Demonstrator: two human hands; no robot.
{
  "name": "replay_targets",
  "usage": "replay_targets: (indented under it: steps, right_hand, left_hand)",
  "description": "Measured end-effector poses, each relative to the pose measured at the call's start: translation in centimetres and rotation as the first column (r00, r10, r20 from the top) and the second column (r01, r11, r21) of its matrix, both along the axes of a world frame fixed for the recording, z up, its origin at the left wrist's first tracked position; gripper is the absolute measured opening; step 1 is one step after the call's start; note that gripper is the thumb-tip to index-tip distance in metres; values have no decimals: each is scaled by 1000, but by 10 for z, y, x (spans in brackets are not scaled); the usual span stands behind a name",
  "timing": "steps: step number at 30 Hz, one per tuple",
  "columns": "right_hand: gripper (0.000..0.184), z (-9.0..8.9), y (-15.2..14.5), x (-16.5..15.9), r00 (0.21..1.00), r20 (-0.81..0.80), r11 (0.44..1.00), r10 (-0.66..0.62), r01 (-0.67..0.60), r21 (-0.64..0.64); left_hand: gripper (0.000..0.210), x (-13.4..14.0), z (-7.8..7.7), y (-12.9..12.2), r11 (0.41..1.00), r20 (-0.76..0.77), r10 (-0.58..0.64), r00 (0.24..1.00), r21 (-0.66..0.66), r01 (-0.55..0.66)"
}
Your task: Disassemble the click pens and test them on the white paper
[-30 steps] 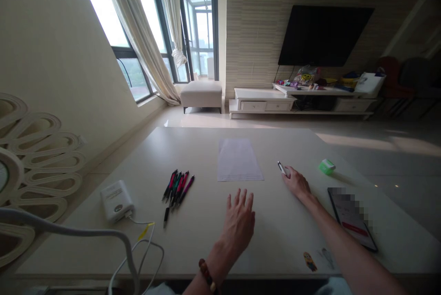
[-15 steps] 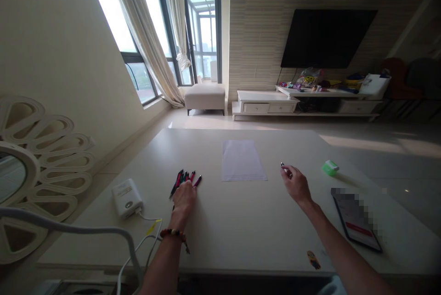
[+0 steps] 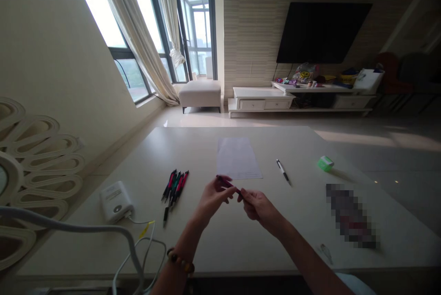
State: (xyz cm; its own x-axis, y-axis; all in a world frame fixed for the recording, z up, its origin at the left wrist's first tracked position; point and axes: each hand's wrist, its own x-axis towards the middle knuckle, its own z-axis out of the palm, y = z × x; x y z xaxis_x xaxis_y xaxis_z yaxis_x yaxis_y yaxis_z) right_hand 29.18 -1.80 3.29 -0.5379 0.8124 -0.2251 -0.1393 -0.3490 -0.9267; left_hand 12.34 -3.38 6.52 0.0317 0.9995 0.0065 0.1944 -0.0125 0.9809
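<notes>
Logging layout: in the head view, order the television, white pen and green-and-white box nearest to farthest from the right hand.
From the right hand:
1. White pen, ahead and right
2. Green-and-white box, farther right
3. Television, on the far wall

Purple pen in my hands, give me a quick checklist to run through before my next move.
1. Both hands on the purple pen: ok, left hand and right hand both hold it.
2. Pen tip out or in: cannot tell, too small and partly covered by fingers.
3. Paper flat on the table: ok.
4. Left hand off the paper: cannot tell, it overlaps the near edge in this view.
5. White pen out of the hands: ok, lying right of the paper.
6. Other pens spread apart: not ok, bunched together.
</notes>
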Motion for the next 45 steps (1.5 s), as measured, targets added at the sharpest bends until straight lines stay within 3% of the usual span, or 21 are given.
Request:
replay_targets:
  steps: [2, 4, 6, 8, 9, 11, 13, 14, 15, 16, 18, 20, 25, 36, 45]
  right_hand:
    - [46, 0, 3, 7, 1000, 21, 1000, 19, -19, 7]
    - [45, 1, 3, 12, 997, 71, 999, 36, -38, 34]
    - [44, 4, 2, 14, 986, 163, 993, 38, -56, 105]
    - [42, 7, -3, 14, 958, 286, 961, -24, -57, 271]
    - [41, 9, -6, 14, 938, 336, 920, -88, -53, 389]
    - [37, 13, -11, 15, 893, 385, 775, -233, -68, 628]
    - [32, 17, -16, 16, 861, 394, 627, -321, -119, 770]
    - [30, 18, -17, 17, 853, 396, 592, -340, -134, 795]
    - [29, 19, -18, 17, 851, 405, 593, -335, -143, 792]
    - [29, 19, -18, 18, 854, 419, 631, -309, -146, 762]
    - [37, 18, -17, 18, 870, 438, 759, -226, -125, 639]
    - [41, 17, -14, 17, 896, 407, 842, -176, -77, 534]
    - [39, 15, -7, 14, 946, 297, 900, -130, -13, 435]
    - [32, 10, -6, 10, 951, 249, 895, -186, 60, 441]
    - [36, 7, -4, 10, 943, 254, 895, -215, 86, 437]
  left_hand:
    - [38, -1, 3, -3, 963, -288, 115, 951, 266, -36]
    - [34, 1, 5, -7, 886, -557, 171, 813, 447, 120]
    - [17, 5, 6, -12, 843, -746, 111, 657, 421, 334]
    - [18, 10, 5, -16, 844, -833, 32, 553, 319, 431]
    - [21, 12, 4, -18, 857, -849, 4, 528, 275, 436]
    - [22, 15, 3, -21, 887, -847, -44, 530, 211, 410]
    - [23, 14, 3, -23, 908, -818, -87, 569, 170, 383]
    - [23, 13, 4, -24, 915, -805, -100, 585, 157, 373]
    - [23, 11, 4, -25, 919, -797, -103, 595, 152, 363]
    - [23, 9, 5, -25, 922, -797, -97, 597, 154, 355]
    - [21, 7, 6, -25, 923, -806, -77, 587, 164, 347]
    - [20, 5, 6, -24, 922, -816, -62, 574, 173, 345]
    - [19, 4, 4, -23, 925, -832, -21, 555, 195, 326]
    - [18, 5, 1, -22, 920, -838, -23, 546, 195, 340]
    - [16, 5, 0, -21, 929, -830, -18, 558, 192, 316]
